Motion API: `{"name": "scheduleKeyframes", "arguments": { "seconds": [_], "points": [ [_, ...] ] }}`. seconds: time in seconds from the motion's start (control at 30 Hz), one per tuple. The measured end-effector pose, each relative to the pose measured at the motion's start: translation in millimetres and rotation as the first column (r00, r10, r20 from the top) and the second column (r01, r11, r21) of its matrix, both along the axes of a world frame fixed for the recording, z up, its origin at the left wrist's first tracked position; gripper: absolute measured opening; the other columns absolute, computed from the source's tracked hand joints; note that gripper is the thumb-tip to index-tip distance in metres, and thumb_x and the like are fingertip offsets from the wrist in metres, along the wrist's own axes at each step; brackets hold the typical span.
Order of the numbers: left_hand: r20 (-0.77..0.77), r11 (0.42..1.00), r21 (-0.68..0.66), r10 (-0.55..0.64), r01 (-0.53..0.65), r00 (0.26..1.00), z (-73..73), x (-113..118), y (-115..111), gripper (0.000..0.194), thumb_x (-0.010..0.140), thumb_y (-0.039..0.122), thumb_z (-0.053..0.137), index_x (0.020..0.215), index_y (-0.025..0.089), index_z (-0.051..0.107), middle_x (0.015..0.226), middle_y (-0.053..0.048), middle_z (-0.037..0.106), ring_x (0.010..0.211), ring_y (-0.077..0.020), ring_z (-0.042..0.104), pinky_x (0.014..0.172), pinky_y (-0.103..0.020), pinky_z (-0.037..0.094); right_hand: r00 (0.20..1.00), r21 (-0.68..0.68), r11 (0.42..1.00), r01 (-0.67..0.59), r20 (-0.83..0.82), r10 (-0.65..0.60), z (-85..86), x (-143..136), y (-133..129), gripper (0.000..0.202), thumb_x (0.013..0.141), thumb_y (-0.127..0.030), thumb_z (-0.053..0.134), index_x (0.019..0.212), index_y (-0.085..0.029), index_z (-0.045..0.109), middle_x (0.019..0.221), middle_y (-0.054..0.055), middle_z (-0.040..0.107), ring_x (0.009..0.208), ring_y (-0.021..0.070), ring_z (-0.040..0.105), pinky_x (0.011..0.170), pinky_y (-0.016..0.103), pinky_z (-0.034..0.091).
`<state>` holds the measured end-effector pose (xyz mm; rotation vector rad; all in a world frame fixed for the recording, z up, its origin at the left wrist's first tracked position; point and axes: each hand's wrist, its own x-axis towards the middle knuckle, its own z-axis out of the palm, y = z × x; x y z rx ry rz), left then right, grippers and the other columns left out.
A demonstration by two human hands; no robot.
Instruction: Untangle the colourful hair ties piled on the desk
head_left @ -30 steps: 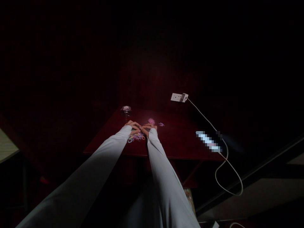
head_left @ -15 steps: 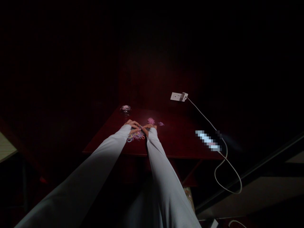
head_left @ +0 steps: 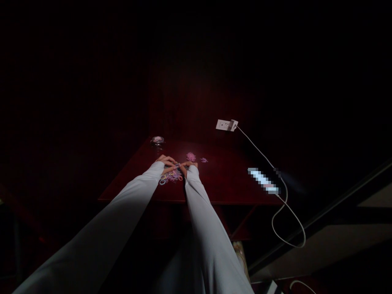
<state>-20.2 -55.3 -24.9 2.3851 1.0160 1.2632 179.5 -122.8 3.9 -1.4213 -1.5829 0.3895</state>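
Note:
A loose heap of small coloured hair ties [head_left: 173, 177], pink, purple, yellow and pale blue, lies near the front of the dark red table. Over its far side my left hand [head_left: 167, 161] is bent, thumb and fingertips drawn together. My right hand [head_left: 189, 165] meets it from the right, its fingers also pinched close to the left fingertips. Whatever is between the fingers is too small and dark to make out. Just beyond my right hand sits a round bunch of pink hair ties [head_left: 191, 157]. A smaller purple bunch [head_left: 204, 160] lies to its right.
A clear round container [head_left: 157, 141] with pale contents stands at the table's back left corner. On the right lies a bright, pixelated device [head_left: 263, 180] with a white cable [head_left: 287, 188] running to a wall socket [head_left: 226, 125]. The table's front edge [head_left: 232, 203] crosses below.
The whole view has shifted slightly, so everything sits a little further left. My hands stay together over the heap, with only small finger movement.

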Motion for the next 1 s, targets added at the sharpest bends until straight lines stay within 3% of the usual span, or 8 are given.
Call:
{"name": "scheduleKeyframes", "arguments": {
  "seconds": [0.17,0.33,0.53,0.7,1.0],
  "points": [
    [-0.087,0.999,-0.031,-0.032,0.030,0.996,7.8,-4.7,-4.3,0.041,0.092,0.065,0.070,0.085,0.028,0.086,0.110,-0.008,0.082,0.103,-0.0285,0.066,0.095,-0.041,0.052,1.000,-0.012,1.000,0.011,-0.014,-0.011,0.3,-0.4,0.9,0.013,0.091,-0.031,0.079,0.081,-0.025,0.083,0.094,0.005,0.079,0.112,0.0243,0.064,0.100,0.034,0.055],
    [-0.058,0.998,-0.006,0.069,-0.070,0.996,8.9,-0.8,-9.1,0.039,0.091,0.064,0.071,0.083,0.028,0.084,0.108,-0.008,0.081,0.101,-0.0282,0.065,0.096,-0.041,0.051,0.998,-0.021,0.999,0.026,-0.054,-0.027,-0.2,-0.2,4.2,0.013,0.091,-0.030,0.079,0.081,-0.024,0.083,0.096,0.006,0.080,0.114,0.0251,0.064,0.102,0.035,0.055],
    [-0.079,0.998,0.054,-0.013,0.017,0.997,12.0,-4.8,-13.5,0.025,0.091,0.053,0.076,0.097,0.030,0.084,0.115,-0.006,0.082,0.108,-0.0272,0.068,0.099,-0.039,0.052,0.997,0.002,0.998,0.060,-0.058,-0.060,-2.6,-1.8,6.8,0.014,0.091,-0.029,0.081,0.078,-0.024,0.081,0.093,0.006,0.081,0.112,0.0253,0.065,0.098,0.034,0.055],
    [-0.044,0.997,0.073,0.035,-0.032,0.998,11.8,-2.2,-12.6,0.024,0.090,0.050,0.077,0.094,0.027,0.083,0.109,-0.007,0.082,0.101,-0.0274,0.069,0.093,-0.040,0.053,0.999,-0.010,0.999,0.046,-0.029,-0.047,-1.2,-0.9,5.2,0.010,0.091,-0.027,0.080,0.081,-0.025,0.083,0.095,0.005,0.081,0.114,0.0254,0.065,0.099,0.033,0.053],
    [-0.049,0.997,0.067,-0.025,0.028,0.999,12.6,-9.0,-10.7,0.027,0.098,0.049,0.068,0.090,0.027,0.081,0.114,-0.006,0.083,0.105,-0.0258,0.067,0.097,-0.038,0.052,1.000,-0.020,1.000,-0.017,-0.006,0.017,-1.9,2.4,5.7,0.014,0.093,-0.033,0.078,0.083,-0.025,0.085,0.098,0.006,0.082,0.115,0.0262,0.066,0.100,0.034,0.053]
  ]
}}
